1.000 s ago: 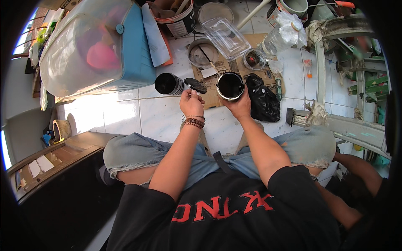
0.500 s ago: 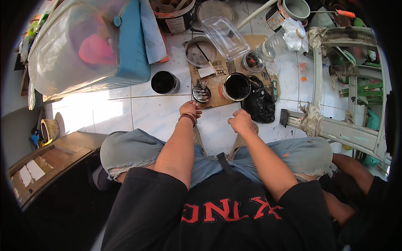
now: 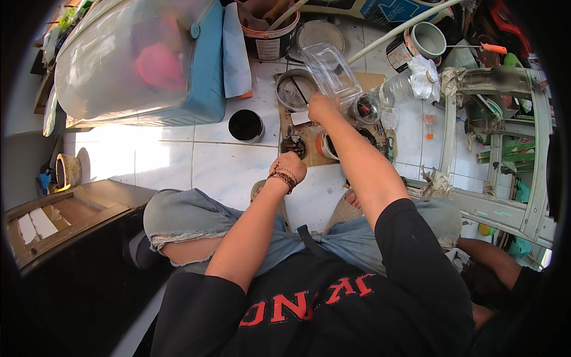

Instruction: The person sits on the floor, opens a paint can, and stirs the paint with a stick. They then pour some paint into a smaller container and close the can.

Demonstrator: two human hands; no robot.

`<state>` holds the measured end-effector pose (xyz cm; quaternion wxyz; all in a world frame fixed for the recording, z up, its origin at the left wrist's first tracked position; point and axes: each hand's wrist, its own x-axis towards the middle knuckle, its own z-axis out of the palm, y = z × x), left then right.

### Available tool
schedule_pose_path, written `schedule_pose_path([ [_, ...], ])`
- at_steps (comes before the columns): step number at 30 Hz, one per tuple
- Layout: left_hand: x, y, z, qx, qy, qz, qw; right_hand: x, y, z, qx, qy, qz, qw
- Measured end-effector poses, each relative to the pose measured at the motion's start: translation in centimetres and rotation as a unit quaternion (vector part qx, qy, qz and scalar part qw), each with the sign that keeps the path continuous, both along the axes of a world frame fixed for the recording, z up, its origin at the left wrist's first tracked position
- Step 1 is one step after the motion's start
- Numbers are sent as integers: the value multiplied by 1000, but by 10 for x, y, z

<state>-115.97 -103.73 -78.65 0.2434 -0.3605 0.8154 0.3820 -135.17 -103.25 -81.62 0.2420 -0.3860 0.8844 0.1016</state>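
My left hand, a beaded bracelet at its wrist, is closed at the near side of a small round cup with dark contents, its fingertips hidden. My right hand reaches forward and is closed around the near end of a thin stick, dark along its visible length. The far part of this stick lies in a shallow round tub. Below my right forearm a can is mostly covered. A white card rests beside the right fingers, on cardboard.
A wide black-filled can stands to the left. Beyond it is a blue-and-clear storage box. A clear plastic tray, a clear cup and a plastic bottle lie ahead. A paint-spattered ladder is at the right, near another person's arm.
My right hand has moved forward and left from above my knees to the stick at the tub. My left hand has turned into a tighter fist by the cup. The view has shifted slightly.
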Motion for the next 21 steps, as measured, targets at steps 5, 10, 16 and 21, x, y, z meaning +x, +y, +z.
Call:
schedule_pose_path([
  [5,7,-14,71,-11,57,-75,995,-8,-5,20,-72,-82,-112,988],
  [10,9,-10,82,32,80,-199,976,-32,35,43,-280,-237,-239,899],
  [16,-16,24,45,4,77,-278,958,-1,95,198,-330,-339,-230,851],
  [21,-32,35,44,44,60,-340,937,6,139,231,-319,-219,-202,900],
])
